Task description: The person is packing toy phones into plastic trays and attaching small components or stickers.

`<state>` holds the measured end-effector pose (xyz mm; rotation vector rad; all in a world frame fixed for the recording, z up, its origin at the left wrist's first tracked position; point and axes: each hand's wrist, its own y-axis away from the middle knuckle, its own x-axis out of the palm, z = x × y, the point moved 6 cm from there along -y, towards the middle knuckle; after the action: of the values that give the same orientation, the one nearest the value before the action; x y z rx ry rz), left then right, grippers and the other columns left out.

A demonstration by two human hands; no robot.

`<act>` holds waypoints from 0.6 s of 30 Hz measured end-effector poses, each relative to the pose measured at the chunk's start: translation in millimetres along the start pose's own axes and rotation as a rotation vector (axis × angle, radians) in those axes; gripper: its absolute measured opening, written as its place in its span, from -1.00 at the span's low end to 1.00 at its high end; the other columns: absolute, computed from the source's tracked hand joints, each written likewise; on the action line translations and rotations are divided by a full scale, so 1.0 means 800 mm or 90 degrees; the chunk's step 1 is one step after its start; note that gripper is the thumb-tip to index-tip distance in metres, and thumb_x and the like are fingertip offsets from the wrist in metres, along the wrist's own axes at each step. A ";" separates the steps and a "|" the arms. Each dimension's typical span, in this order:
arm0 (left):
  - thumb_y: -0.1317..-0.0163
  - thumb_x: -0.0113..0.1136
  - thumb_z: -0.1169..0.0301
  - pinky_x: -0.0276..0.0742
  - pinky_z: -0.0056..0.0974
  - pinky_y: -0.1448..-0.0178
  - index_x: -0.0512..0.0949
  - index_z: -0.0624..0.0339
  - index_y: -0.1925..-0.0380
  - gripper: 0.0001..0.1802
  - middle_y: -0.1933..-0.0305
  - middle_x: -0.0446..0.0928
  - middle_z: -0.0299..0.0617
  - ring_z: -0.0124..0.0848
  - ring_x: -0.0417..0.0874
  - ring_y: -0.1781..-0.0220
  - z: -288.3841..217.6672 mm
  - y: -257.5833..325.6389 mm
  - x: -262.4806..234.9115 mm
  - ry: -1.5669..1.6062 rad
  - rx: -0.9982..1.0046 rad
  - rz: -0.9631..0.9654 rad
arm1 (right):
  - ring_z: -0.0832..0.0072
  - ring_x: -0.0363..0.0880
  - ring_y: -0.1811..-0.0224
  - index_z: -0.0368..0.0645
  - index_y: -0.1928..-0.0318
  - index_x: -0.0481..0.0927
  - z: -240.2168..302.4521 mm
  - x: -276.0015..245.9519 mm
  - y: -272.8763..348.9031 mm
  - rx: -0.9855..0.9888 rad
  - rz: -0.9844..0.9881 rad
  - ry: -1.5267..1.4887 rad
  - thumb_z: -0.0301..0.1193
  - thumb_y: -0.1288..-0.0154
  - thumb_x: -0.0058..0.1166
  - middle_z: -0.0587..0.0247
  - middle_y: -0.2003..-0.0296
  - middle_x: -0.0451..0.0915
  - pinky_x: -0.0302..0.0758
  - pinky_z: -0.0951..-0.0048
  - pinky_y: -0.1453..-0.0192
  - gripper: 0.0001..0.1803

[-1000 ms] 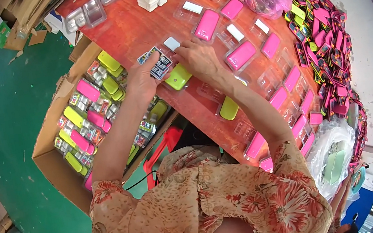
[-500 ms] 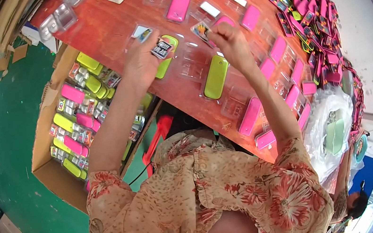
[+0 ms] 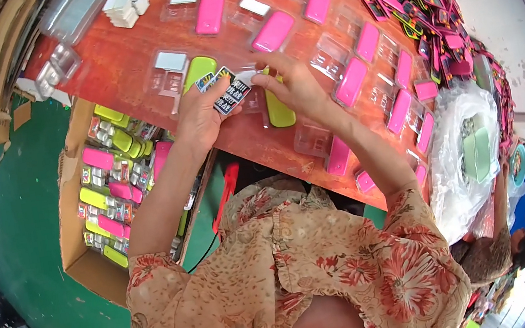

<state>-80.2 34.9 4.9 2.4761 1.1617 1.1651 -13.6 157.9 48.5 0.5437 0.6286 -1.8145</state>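
Several small rectangular printed cards (image 3: 232, 94), black with white lettering, fan out in the left hand (image 3: 199, 116) above the red tabletop (image 3: 107, 61); the front one's long axis slants from upper right to lower left. Fingers curl round them, thumb pressing on top. The right hand (image 3: 291, 83) has thumb and forefinger pinched at a pale piece (image 3: 248, 77) just beside the fan, too small to identify. Clear plastic trays (image 3: 166, 83) hold rounded pink cases (image 3: 210, 13); the brown cardboard box (image 3: 100, 277) contains pink and yellow-green packs (image 3: 97, 159)
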 end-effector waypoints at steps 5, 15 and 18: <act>-0.05 0.08 0.34 0.47 -0.37 0.50 0.40 0.22 0.33 -0.78 0.46 0.46 -0.27 -0.51 0.49 0.51 0.025 -0.016 0.071 -0.008 -0.013 0.145 | 0.63 0.43 0.41 -0.26 0.30 0.48 -0.019 -0.024 0.022 0.133 -0.037 -0.370 -0.54 -0.04 0.01 0.40 0.44 0.50 0.39 0.61 0.29 -0.85; -0.12 -0.09 0.49 0.47 -0.19 0.19 0.32 0.22 0.19 -0.78 0.29 0.43 -0.22 -0.37 0.50 0.28 0.060 -0.004 0.068 0.042 -0.145 0.152 | 0.33 0.39 0.31 -0.18 0.34 0.48 0.004 -0.049 0.137 -0.118 -0.042 0.420 -0.57 0.15 -0.05 0.24 0.41 0.44 0.36 0.40 0.25 -0.76; -0.08 0.00 0.47 0.50 -0.23 0.30 0.33 0.20 0.21 -0.76 0.33 0.44 -0.24 -0.39 0.51 0.32 0.077 0.003 0.069 0.056 -0.132 0.126 | 0.40 0.36 0.28 -0.11 0.39 0.45 -0.008 -0.034 0.143 -0.119 -0.031 0.426 -0.44 0.14 -0.11 0.30 0.46 0.40 0.30 0.42 0.13 -0.80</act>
<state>-12.9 82.6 -3.5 2.4438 0.7820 1.3814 104.1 150.1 43.2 1.0256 1.2546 -1.5795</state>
